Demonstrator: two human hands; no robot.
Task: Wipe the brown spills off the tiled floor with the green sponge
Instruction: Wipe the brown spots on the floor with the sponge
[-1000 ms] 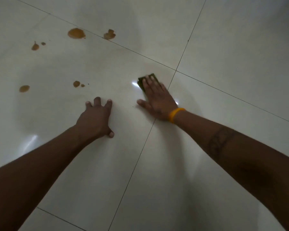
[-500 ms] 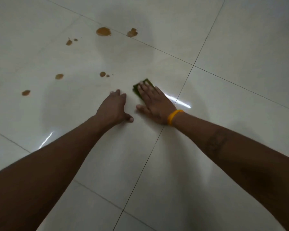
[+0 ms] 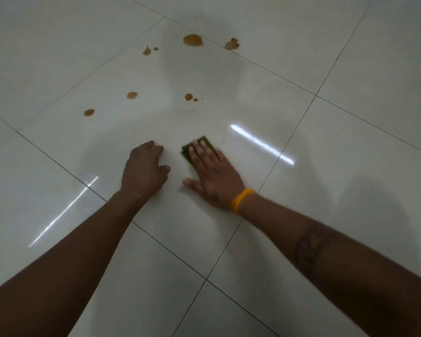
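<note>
The tiled floor (image 3: 350, 69) fills the whole view, pale glossy squares split by thin dark grout lines, with two bright streaks of reflected light, one to the right of the hands and one to the left. Both forearms reach in from the bottom corners and meet on the centre tile. The right hand (image 3: 214, 173) lies palm down with its fingers straight and flat, pressing the green sponge (image 3: 187, 152) to the floor; the thumb is spread to the left, and only the sponge's left edge and far corner show from under the fingers. A yellow wristband (image 3: 241, 200) circles the right wrist, and a dark band marks the forearm behind it. The left hand (image 3: 145, 170) rests on the floor just left of the sponge, apart from it, its fingers curled under and holding nothing. The brown spills (image 3: 193, 40) lie farther out on the same tile, well apart from the sponge: a large blot with a ragged one to its right on the grout line, two small spots to the left, and nearer the hands a spot with specks beside it and two round drops off to the left
</note>
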